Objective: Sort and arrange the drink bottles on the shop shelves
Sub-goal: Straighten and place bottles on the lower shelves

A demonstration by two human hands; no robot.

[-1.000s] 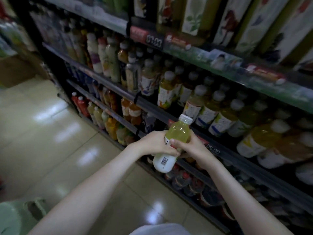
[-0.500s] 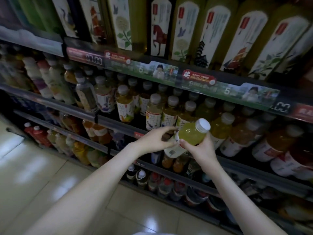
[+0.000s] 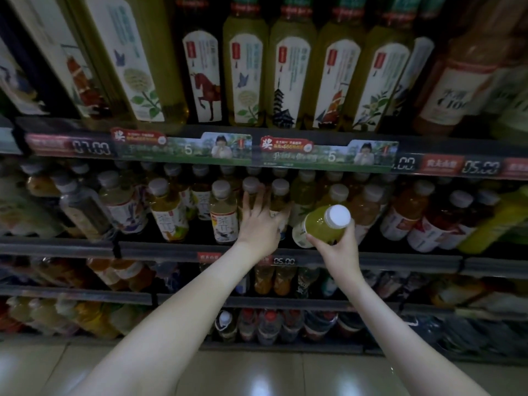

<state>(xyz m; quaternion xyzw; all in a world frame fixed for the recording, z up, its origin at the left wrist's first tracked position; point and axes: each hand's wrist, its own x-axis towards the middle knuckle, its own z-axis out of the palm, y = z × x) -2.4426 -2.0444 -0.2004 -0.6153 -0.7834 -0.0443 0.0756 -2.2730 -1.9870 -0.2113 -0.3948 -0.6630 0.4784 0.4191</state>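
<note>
Shelf front (image 3: 171,248) prob. full; L fingers (image 3: 258,200) splayed on row (image 3: 280,186); R fingers (image 3: 315,241) grip bottle (image 3: 317,224)

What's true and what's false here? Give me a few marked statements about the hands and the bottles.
1. The right hand holds a green drink bottle. True.
2. The left hand grips that bottle too. False: its spread fingers touch the shelved bottles.
3. The held bottle's cap is red. False: it is white.
4. Tall labelled bottles stand on the shelf above. True.
</note>
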